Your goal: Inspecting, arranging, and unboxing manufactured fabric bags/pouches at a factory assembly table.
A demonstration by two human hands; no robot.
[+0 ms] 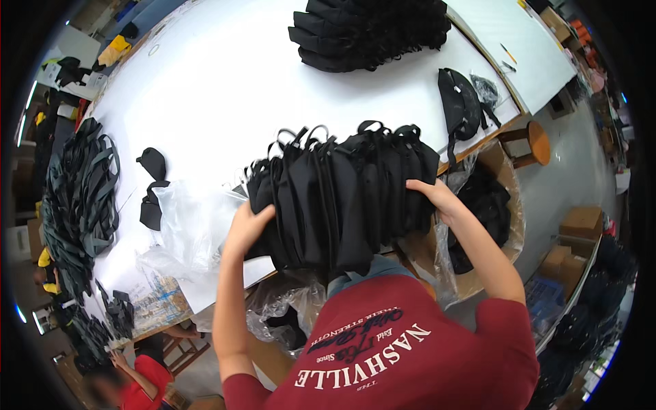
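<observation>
I hold a thick stack of black fabric bags (342,198) pressed between both hands, just above the near edge of the white table (219,89). My left hand (246,227) grips the stack's left end. My right hand (432,196) clamps its right end. The bags stand on edge, with their loop handles sticking up along the top. My red shirt fills the lower middle of the picture.
A second pile of black bags (369,31) lies at the table's far side, a single black bag (461,102) to the right. Clear plastic bags (191,225) and a strap heap (78,198) lie left. A plastic-lined cardboard box (486,212) holds black bags by a wooden stool (534,140). A co-worker (133,383) sits lower left.
</observation>
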